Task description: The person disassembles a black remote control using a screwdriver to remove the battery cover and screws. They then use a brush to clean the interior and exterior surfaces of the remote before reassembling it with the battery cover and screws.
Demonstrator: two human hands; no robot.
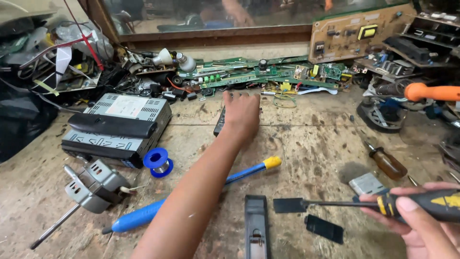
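Scuffed and stained, the wooden workbench (311, 144) is crowded with circuit boards (249, 74) along its back edge. Left hand (242, 115) reaches far forward, palm down, fingers curled over a dark remote-like device (219, 122); whether it grips is unclear. Right hand (421, 225) is closed around a black-and-yellow screwdriver (364, 204), its shaft pointing left above a small black cover (289, 205).

Only label I can spot is the pale rectangular sticker (125, 106) on top of the grey car stereo (120, 125), well off to the left of the reaching fingers (239, 97). No screens or packages.
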